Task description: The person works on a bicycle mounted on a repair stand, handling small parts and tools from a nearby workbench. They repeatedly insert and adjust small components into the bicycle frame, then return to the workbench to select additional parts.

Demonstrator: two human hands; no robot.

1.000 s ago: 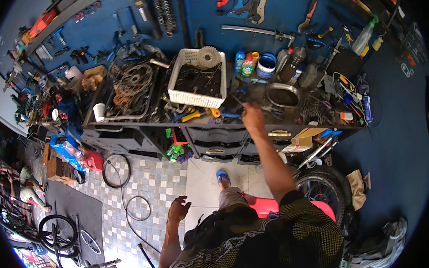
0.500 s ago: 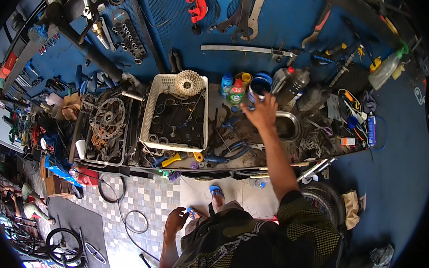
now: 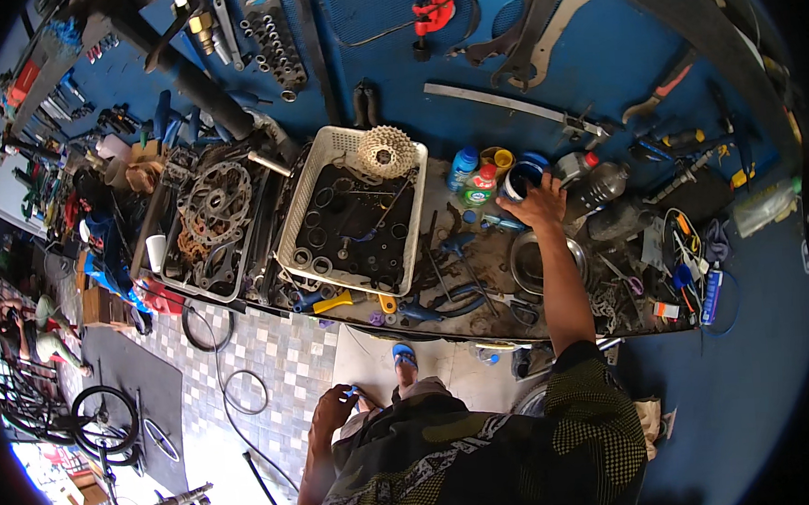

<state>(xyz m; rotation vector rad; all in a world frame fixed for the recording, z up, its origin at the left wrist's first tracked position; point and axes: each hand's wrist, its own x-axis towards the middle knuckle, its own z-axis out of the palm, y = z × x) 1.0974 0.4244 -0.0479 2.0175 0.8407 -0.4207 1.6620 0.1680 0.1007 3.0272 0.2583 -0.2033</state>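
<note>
Near the workbench's back edge, a blue-and-white tub is being partly covered by the right hand, fingers spread wide (whether it is gripping cannot be told). Bottles are being crowded beside it; a metal dish is being half-hidden by the forearm. Off the front edge, the left hand is being held half-curled.

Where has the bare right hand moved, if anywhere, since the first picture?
Yes: from the dark workbench's front, the right hand neared the round blue tub.

The right hand's fingers partly hide the blue tub, so contact seems unclear.
</note>
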